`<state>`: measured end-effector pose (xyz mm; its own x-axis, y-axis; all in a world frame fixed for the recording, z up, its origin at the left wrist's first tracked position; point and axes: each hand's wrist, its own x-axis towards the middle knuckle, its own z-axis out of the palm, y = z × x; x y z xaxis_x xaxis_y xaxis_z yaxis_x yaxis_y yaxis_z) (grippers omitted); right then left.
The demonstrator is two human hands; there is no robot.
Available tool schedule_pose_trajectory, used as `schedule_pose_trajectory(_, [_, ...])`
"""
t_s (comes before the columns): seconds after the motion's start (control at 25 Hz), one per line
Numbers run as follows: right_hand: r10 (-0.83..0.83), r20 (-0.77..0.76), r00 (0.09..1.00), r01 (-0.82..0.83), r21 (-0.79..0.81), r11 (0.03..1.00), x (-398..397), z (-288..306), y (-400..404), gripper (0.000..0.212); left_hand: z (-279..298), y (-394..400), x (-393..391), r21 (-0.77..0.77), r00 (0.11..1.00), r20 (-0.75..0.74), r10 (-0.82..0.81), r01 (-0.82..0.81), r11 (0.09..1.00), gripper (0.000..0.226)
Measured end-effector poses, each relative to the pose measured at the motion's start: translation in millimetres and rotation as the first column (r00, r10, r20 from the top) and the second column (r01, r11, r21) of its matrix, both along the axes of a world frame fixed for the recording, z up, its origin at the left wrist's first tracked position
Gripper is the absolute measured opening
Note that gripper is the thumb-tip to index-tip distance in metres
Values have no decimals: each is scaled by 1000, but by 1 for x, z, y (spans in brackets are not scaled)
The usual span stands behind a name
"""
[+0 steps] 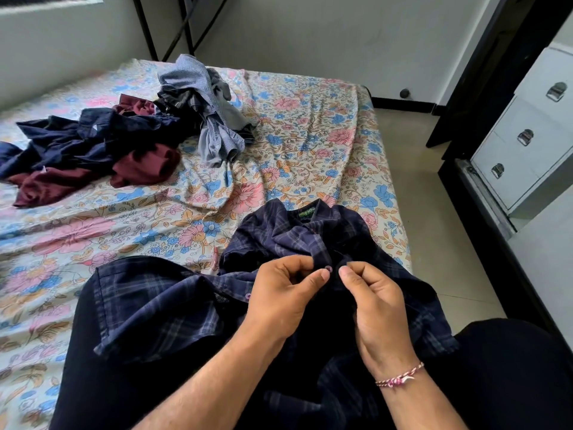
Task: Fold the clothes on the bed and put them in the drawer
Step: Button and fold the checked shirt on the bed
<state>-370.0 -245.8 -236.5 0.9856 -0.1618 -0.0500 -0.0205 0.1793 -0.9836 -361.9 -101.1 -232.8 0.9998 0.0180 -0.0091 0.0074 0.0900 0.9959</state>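
Head cam: dark plaid shirt [288,243] lies collar-away on the near-right part of bed [310,125] and over the lap; left hand [285,293] and right hand [375,302] each pinch the placket w/ thumb + fingers closed on cloth either side of a purple button [328,269]. Judged step: buttoning before folding; next needs the button eased through its hole, then shirt laid flat. Unfolded pile [102,144] sits farther up the bed, left of shirt; white drawers [524,144], right of bed, look closed, contents not visible.
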Motion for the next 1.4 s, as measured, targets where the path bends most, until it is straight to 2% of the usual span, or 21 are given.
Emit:
schedule_pose_trajectory(0.12, [-30,25,999,30,-20,999,0,-2,1,9,0,0,0,-5,999,-20,38,-38,999,16])
schedule_pose_trajectory(0.48, [-56,127,990,66,-70,995,-1,-1,6,15,0,1,0,134,986,61,154,-161,978,20])
schedule_pose_trajectory(0.68, [-44,150,988,61,-107,992,-1,-4,9,17,-2,1,0,128,989,61,133,-140,982,24])
schedule_pose_trajectory(0.8, [-43,150,988,59,-108,992,0,-5,8,17,0,0,1,174,988,78,134,-146,974,29])
schedule_pose_trajectory(0.96, [-24,138,990,37,-89,995,2,-6,7,30,-1,2,2,189,990,81,114,-128,974,31])
schedule_pose_trajectory(1.16, [33,229,973,9,-182,983,3,-3,7,24,-5,3,5,157,994,66,86,-95,983,30])
schedule_pose_trajectory(1.28, [76,292,953,16,-301,954,4,-6,6,23,-6,6,7,127,995,62,80,-88,988,27])
schedule_pose_trajectory(1.4, [84,339,937,67,-411,909,4,-7,6,24,-5,7,7,97,999,43,5,-9,995,28])
